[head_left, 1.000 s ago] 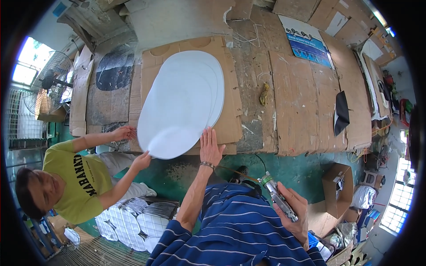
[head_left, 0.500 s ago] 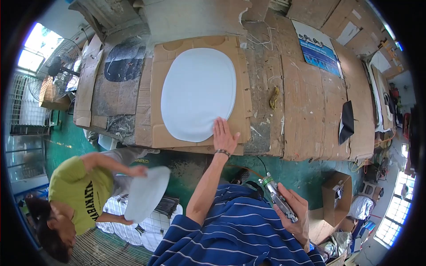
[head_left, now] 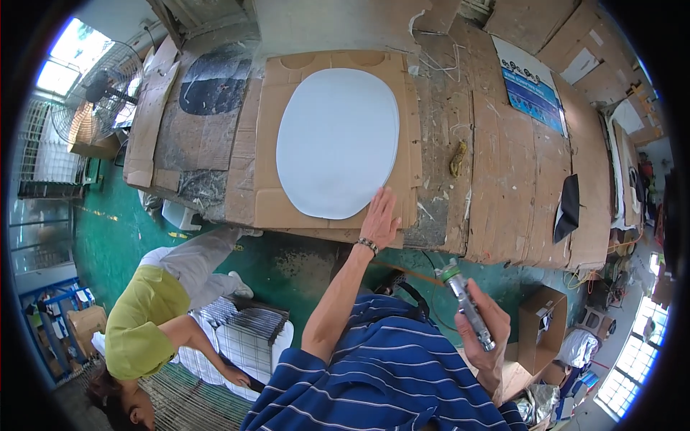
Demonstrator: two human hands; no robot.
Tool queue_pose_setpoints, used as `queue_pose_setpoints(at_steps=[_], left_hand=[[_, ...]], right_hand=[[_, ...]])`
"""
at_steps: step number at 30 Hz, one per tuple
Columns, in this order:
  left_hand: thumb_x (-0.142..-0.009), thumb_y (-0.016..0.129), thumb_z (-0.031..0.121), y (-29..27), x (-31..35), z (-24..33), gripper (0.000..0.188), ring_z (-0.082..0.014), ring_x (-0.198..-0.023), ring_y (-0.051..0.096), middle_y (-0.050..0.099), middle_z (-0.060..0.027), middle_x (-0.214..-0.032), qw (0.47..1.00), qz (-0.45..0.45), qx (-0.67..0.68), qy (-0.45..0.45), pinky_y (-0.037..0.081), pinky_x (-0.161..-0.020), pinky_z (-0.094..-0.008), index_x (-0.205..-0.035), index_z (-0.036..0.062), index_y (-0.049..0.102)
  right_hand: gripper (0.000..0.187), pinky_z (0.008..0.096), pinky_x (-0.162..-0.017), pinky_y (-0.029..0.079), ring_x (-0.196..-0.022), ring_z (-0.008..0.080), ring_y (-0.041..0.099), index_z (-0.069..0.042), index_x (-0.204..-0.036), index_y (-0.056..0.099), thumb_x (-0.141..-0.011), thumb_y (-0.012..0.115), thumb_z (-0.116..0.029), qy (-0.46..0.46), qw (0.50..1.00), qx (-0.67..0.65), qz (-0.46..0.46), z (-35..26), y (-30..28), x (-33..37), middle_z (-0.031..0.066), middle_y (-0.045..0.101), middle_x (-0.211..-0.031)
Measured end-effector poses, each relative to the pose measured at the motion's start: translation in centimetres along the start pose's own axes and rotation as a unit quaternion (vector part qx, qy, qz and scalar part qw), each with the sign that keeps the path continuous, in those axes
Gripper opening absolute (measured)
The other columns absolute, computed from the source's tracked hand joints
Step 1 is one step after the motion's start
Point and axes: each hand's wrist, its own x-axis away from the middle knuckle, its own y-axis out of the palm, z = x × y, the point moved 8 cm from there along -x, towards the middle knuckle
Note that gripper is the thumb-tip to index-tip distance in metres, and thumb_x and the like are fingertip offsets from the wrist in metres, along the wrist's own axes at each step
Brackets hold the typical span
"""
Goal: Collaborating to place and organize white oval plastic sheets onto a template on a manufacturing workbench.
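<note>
A white, rounded sheet (head_left: 338, 140) lies on a square of brown cardboard (head_left: 269, 169) on the bench before me. It looks flat, and a thin double edge shows along its right side. At its lower right edge, the stretched fingertips of my left hand (head_left: 381, 221) touch the sheet's border. The rest of that hand rests over the cardboard, with nothing held in it. Low on the right, in front of my body, my right hand (head_left: 489, 332) is wrapped round a metal spray gun (head_left: 468, 305) with a green ring near its tip. The gun points up toward the bench.
A co-worker in a yellow-green shirt (head_left: 144, 312) bends at the left beside a wire rack (head_left: 251, 320). A dark folded piece (head_left: 567, 208) and a blue-and-white printed sheet (head_left: 530, 93) lie on the bench. A cardboard box (head_left: 543, 327) stands right, a fan (head_left: 97, 90) far left.
The white sheet's lower edge, bulged beside my left fingers before, now lies flat. My left hand has shifted to its corner. The co-worker has bent down, and their white oval is out of sight.
</note>
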Motion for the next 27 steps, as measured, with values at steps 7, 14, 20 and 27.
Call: queue_pose_setpoints(at_steps=[7, 14, 20, 27], left_hand=[[-0.095, 0.067, 0.013, -1.3, 10.4, 0.6, 0.043, -0.0412, -0.150, 0.040, 0.054, -0.0208, -0.153, 0.994, -0.097, 0.042, 0.013, 0.035, -0.125, -0.0484, -0.136, 0.0007, 0.062], [-0.095, 0.069, 0.014, -2.0, 14.8, -1.6, 0.037, -0.0394, -0.146, 0.048, 0.061, -0.0180, -0.146, 0.991, -0.099, 0.043, -0.081, 0.041, -0.121, -0.0476, -0.131, 0.0035, 0.067], [-0.094, 0.069, 0.012, -2.4, 13.7, -1.3, 0.036, -0.0394, -0.143, 0.050, 0.063, -0.0181, -0.143, 0.991, -0.078, 0.052, -0.091, 0.042, -0.120, -0.0481, -0.129, 0.0035, 0.068], [-0.094, 0.069, 0.012, -2.1, 13.5, -1.0, 0.036, -0.0389, -0.141, 0.052, 0.064, -0.0179, -0.142, 0.992, -0.080, 0.052, -0.083, 0.043, -0.119, -0.0478, -0.129, 0.0035, 0.069]], right_hand=[[0.064, 0.0317, -0.071, 0.052, -0.076, 0.0262, 0.066, 0.003, -0.143, 0.061, -0.081, 0.077, 0.005, 0.040, 0.992, 0.021, -0.118, 0.9, 0.1, 2.1, 0.0180, 0.069, -0.095], [0.067, 0.0323, -0.069, 0.052, -0.074, 0.0266, 0.065, 0.002, -0.144, 0.061, -0.079, 0.078, 0.006, -0.008, 0.995, -0.006, -0.104, -0.3, 0.9, 0.4, 0.0174, 0.068, -0.092], [0.053, 0.0292, -0.075, 0.052, -0.082, 0.0209, 0.066, 0.006, -0.140, 0.063, -0.090, 0.076, -0.006, -0.005, 1.000, -0.013, -0.004, 0.1, -0.7, 0.3, 0.0177, 0.072, -0.103], [0.062, 0.0293, -0.074, 0.053, -0.081, 0.0233, 0.067, 0.002, -0.144, 0.061, -0.084, 0.074, 0.005, 0.050, 0.998, 0.010, 0.023, 1.8, -2.8, 2.9, 0.0182, 0.071, -0.102]])
